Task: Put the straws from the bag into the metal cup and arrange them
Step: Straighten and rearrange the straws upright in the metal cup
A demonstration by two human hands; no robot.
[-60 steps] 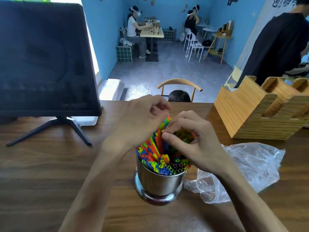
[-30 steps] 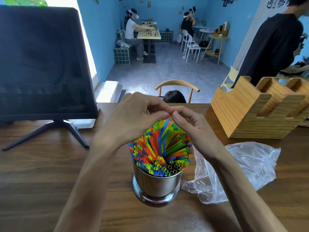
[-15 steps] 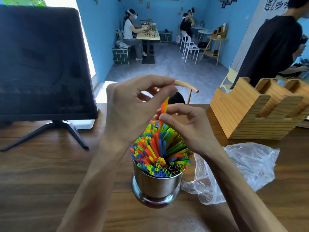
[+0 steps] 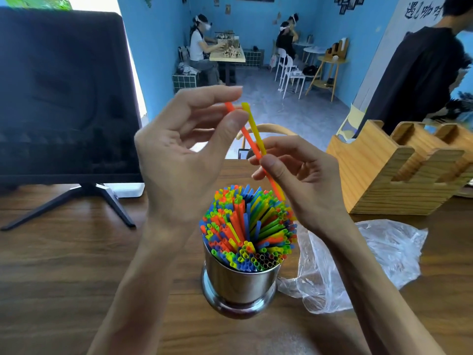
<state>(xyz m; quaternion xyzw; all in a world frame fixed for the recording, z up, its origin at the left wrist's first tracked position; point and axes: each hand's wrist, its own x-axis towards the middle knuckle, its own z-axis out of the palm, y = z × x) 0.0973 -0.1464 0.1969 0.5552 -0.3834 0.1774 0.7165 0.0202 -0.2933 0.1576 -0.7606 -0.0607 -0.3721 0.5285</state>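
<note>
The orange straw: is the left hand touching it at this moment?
Touching. The head view shows the left hand pinching the orange straw near its top between thumb and forefinger.

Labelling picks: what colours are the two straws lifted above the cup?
One orange straw, one yellow straw; clearest in the head view.

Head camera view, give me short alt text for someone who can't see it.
Two hands hold an orange straw and a yellow straw above a metal cup packed with colourful straws; the left hand pinches near their tops, the right hand lower down. A crumpled plastic bag lies right of the cup on a wooden table.
</note>
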